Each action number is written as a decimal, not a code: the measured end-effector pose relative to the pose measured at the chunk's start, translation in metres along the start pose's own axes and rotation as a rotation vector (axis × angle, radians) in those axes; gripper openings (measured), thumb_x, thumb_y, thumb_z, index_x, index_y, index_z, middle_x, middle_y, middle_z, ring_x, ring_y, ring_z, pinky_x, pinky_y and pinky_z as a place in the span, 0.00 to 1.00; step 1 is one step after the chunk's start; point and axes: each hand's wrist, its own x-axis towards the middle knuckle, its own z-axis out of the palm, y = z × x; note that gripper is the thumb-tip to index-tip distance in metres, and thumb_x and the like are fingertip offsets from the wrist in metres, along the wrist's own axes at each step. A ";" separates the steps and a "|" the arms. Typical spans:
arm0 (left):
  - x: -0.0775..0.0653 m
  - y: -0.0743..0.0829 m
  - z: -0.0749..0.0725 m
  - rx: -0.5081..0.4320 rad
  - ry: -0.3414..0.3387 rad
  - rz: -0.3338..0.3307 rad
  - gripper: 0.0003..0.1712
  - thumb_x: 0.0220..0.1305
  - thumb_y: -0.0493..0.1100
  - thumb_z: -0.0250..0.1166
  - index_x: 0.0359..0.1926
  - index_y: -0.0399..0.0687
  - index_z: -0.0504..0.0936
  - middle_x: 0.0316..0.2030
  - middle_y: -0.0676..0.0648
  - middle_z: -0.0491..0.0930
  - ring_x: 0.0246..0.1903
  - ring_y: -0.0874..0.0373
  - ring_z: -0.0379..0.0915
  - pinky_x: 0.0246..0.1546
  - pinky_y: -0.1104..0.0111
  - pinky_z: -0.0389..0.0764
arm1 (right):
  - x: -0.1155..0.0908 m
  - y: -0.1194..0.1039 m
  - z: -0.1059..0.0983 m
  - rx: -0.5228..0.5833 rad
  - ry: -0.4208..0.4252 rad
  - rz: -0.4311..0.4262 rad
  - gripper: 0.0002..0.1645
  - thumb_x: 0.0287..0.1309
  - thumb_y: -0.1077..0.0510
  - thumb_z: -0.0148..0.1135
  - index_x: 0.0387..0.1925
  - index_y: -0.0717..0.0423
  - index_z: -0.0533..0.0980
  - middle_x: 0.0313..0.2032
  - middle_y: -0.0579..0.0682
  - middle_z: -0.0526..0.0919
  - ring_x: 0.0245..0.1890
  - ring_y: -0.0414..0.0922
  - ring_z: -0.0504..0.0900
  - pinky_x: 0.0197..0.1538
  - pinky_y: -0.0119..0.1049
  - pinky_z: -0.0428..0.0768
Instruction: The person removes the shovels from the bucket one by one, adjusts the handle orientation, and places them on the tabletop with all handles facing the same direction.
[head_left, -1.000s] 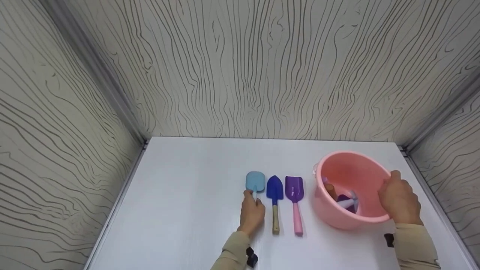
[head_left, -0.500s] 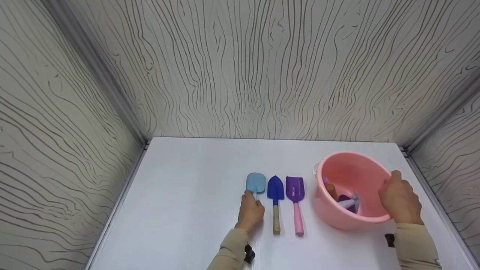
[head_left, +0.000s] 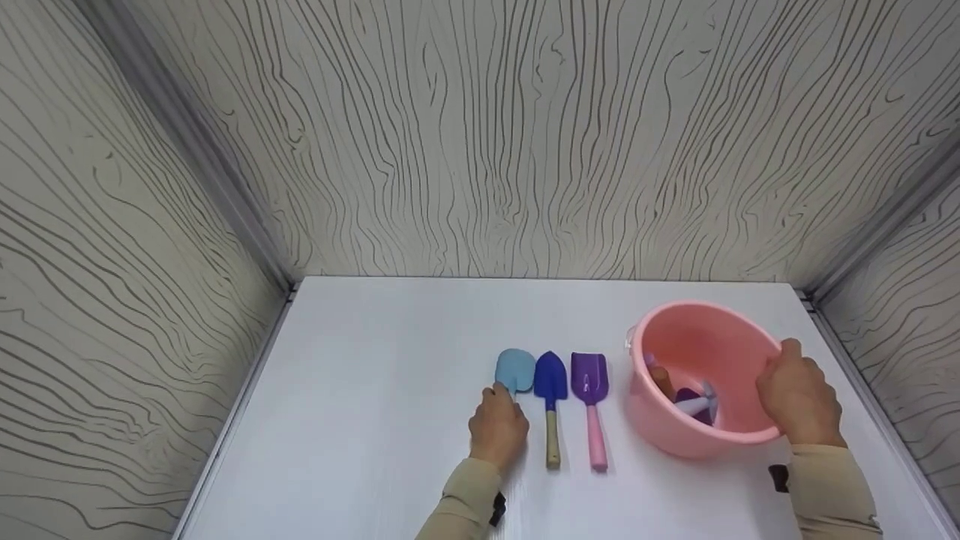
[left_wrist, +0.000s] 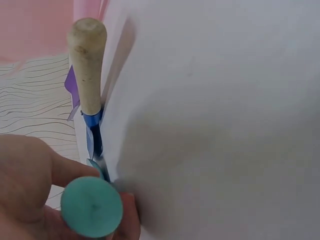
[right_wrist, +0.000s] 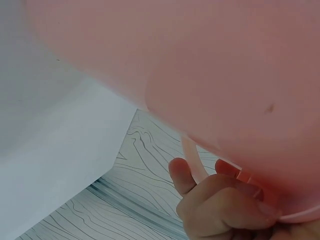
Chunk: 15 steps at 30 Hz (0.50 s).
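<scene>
In the head view my left hand point(head_left: 499, 427) grips the handle of a light blue toy shovel point(head_left: 515, 369). The round teal end of that handle shows in the left wrist view, with the fingers curled about it. Just right of it lies a blue trowel point(head_left: 551, 379) with a wooden handle, then a purple shovel point(head_left: 590, 379) with a pink handle. My right hand point(head_left: 801, 396) holds the rim of a pink bucket point(head_left: 667, 431), which leans to one side. Inside the bucket sit a brown piece point(head_left: 661, 381) and a purple-and-white toy point(head_left: 697, 405), partly hidden.
Everything stands on a white table point(head_left: 360, 390). Wood-grain panels point(head_left: 480, 150) rise behind it and at both sides. The bucket fills the table's right part.
The light blue shovel's blade has shifted slightly right and toward me, now close against the blue trowel, and its handle slants more. The right hand and bucket have stayed put.
</scene>
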 end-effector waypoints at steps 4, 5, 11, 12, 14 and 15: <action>0.001 -0.001 0.000 0.023 0.022 -0.007 0.14 0.68 0.36 0.70 0.49 0.32 0.80 0.36 0.40 0.79 0.31 0.43 0.83 0.30 0.48 0.84 | 0.001 0.000 -0.001 0.012 -0.026 0.022 0.29 0.83 0.54 0.32 0.67 0.76 0.55 0.36 0.68 0.76 0.26 0.54 0.81 0.24 0.45 0.77; 0.001 -0.001 0.000 0.025 0.022 -0.008 0.14 0.67 0.37 0.70 0.49 0.31 0.80 0.35 0.40 0.79 0.31 0.43 0.83 0.30 0.48 0.84 | 0.001 0.000 -0.001 0.014 -0.030 0.028 0.29 0.83 0.53 0.32 0.67 0.76 0.55 0.36 0.68 0.76 0.26 0.54 0.81 0.24 0.45 0.77; 0.003 0.001 0.002 0.012 0.015 -0.012 0.14 0.67 0.37 0.71 0.48 0.32 0.80 0.34 0.41 0.78 0.29 0.44 0.83 0.29 0.49 0.83 | 0.002 0.000 -0.002 0.017 -0.028 0.034 0.29 0.83 0.53 0.32 0.68 0.76 0.54 0.38 0.69 0.76 0.27 0.54 0.81 0.24 0.45 0.77; 0.003 0.002 0.002 0.004 0.011 -0.016 0.15 0.67 0.38 0.71 0.48 0.31 0.80 0.34 0.41 0.78 0.30 0.43 0.83 0.30 0.49 0.84 | 0.002 0.000 -0.001 0.017 -0.027 0.031 0.29 0.83 0.53 0.33 0.68 0.76 0.54 0.38 0.69 0.76 0.27 0.54 0.81 0.24 0.45 0.77; 0.004 0.002 0.004 -0.013 0.004 -0.023 0.15 0.68 0.38 0.71 0.48 0.31 0.80 0.34 0.41 0.79 0.30 0.43 0.83 0.30 0.49 0.84 | 0.002 0.000 -0.001 0.012 -0.024 0.027 0.30 0.83 0.54 0.32 0.69 0.76 0.54 0.38 0.69 0.75 0.26 0.54 0.80 0.24 0.44 0.77; 0.004 0.002 0.004 -0.022 0.000 -0.029 0.15 0.68 0.38 0.70 0.49 0.31 0.80 0.34 0.41 0.79 0.31 0.43 0.84 0.31 0.49 0.84 | 0.002 -0.001 -0.001 0.011 -0.023 0.025 0.30 0.83 0.54 0.33 0.69 0.77 0.54 0.38 0.69 0.75 0.27 0.54 0.80 0.24 0.45 0.77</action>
